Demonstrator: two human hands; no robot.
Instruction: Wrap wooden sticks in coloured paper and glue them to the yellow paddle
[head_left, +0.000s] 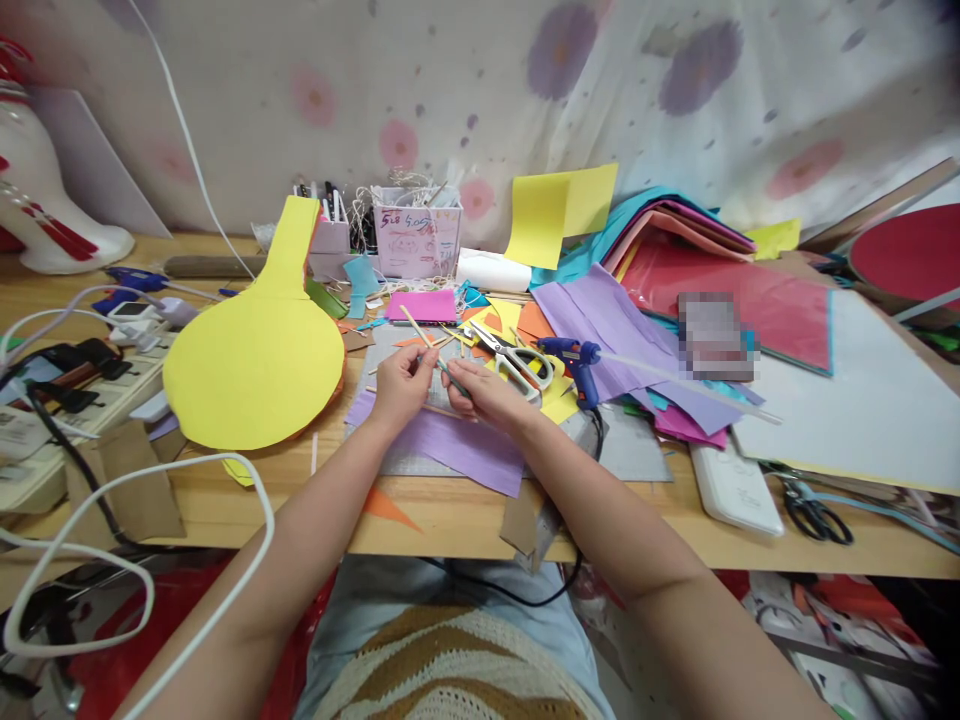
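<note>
Above the grey mat, my left hand pinches a thin pale stick that slants up to the left. Close beside it, my right hand is closed around a slim grey-green tool whose kind I cannot make out; its tip is near the stick. Beneath both hands lies a purple paper sheet. Grey-handled scissors rest just beyond my right hand, their blades pointing up and left. A blue glue gun with a long clear glue stick lies to their right.
A large yellow paddle-shaped cutout is at the left, by a power strip with cables. Pen boxes stand at the back. Coloured paper, a white power bank and black scissors lie on the right.
</note>
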